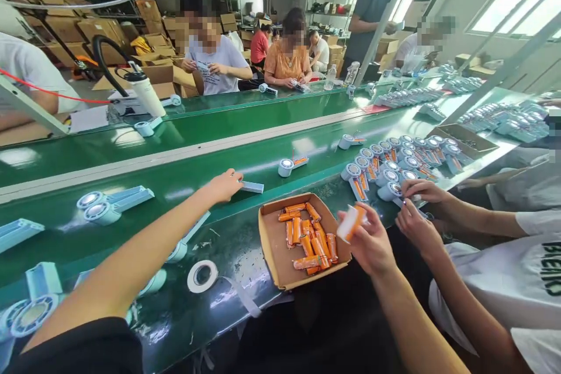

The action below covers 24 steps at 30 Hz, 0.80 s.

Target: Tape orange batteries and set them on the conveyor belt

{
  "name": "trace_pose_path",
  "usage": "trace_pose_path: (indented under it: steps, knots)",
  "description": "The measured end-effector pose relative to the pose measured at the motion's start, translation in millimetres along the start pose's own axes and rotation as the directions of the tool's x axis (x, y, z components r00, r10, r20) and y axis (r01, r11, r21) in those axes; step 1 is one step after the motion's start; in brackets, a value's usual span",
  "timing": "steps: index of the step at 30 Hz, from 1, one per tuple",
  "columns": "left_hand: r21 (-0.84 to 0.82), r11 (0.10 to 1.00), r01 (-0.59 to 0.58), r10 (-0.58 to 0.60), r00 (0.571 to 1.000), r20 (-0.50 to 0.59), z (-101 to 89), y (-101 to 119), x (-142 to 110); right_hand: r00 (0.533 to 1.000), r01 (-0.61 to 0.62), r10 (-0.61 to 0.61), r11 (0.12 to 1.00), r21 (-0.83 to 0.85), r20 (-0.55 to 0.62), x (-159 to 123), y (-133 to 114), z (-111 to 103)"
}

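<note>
My left hand [224, 186] stretches out over the green belt, its fingers closed on a light-blue handheld fan body [253, 187]; the hand covers the rest of that piece. In my right hand [372, 242] is an orange battery [360, 214] with a white strip or pad [348, 224] on its side. That hand is raised just right of a cardboard tray [272, 263], which holds several orange batteries [307, 228]. A roll of white tape [202, 276] lies on the bench left of the tray, its loose end hanging toward the edge.
Fan bodies [103, 212] lie along the belt [175, 158] at left, some partly behind my left arm. Many fans with batteries [390, 158] crowd the bench at right. A co-worker's hands [418, 210] handle a fan close to my right hand. More people sit across the belt.
</note>
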<state>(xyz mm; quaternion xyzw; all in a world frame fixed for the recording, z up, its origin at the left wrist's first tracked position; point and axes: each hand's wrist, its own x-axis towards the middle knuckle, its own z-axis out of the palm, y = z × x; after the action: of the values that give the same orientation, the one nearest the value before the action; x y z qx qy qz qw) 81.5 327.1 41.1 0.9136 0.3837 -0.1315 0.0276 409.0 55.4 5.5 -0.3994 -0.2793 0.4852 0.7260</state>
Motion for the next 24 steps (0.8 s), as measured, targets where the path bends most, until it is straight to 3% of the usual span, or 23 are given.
trace_pose_path:
  steps: [4, 8, 13, 24]
  knots:
    - [-0.089, 0.994, 0.060, -0.057, 0.998, 0.030, 4.6, 2.0, 17.4, 0.967, 0.169, -0.094, 0.933, -0.317, 0.239, 69.2, 24.9, 92.4]
    - [-0.191, 0.976, 0.103, -0.099, 0.995, 0.029, 2.0, -2.2, 27.6, 0.919, 0.315, -0.019, 0.632, -0.708, 0.393, 134.0, 64.5, 146.7]
    - [-0.292, 0.951, 0.105, -0.121, 0.992, -0.039, 9.7, -2.1, 30.2, 0.885, 0.401, 0.061, 0.408, -0.820, 0.462, 169.7, 87.7, 157.2]
    - [-0.365, 0.928, 0.071, -0.113, 0.989, -0.095, 17.4, -0.5, 46.9, 0.810, 0.553, 0.242, -0.017, -0.833, 0.533, 178.0, 81.5, 155.2]
